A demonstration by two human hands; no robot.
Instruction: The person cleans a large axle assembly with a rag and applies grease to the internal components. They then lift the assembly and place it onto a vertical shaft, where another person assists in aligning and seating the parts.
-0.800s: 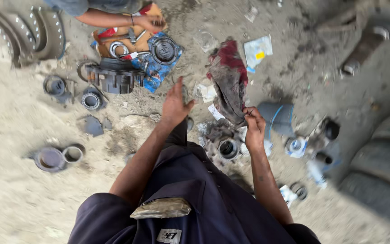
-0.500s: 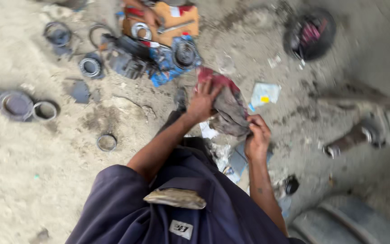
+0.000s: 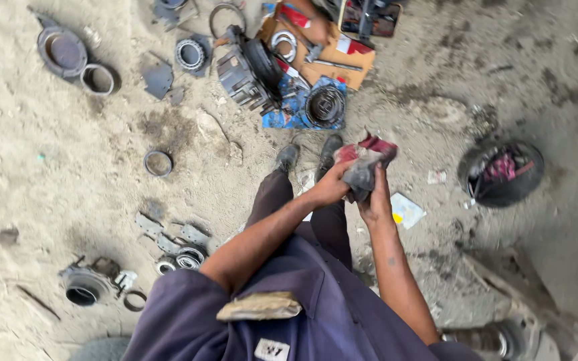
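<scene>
I see the grimy red-and-grey rag [image 3: 364,164] bunched between both hands above my shoes, left hand [image 3: 329,187] clutching its near edge, right hand [image 3: 374,200] closed beneath it. Below lies sandy ground [image 3: 68,174] strewn with metal rings [image 3: 158,162] and gear parts [image 3: 249,70].

Flattened brown carton [image 3: 352,57] above; white-yellow wrapper [image 3: 406,210], perhaps, beside hands.
</scene>
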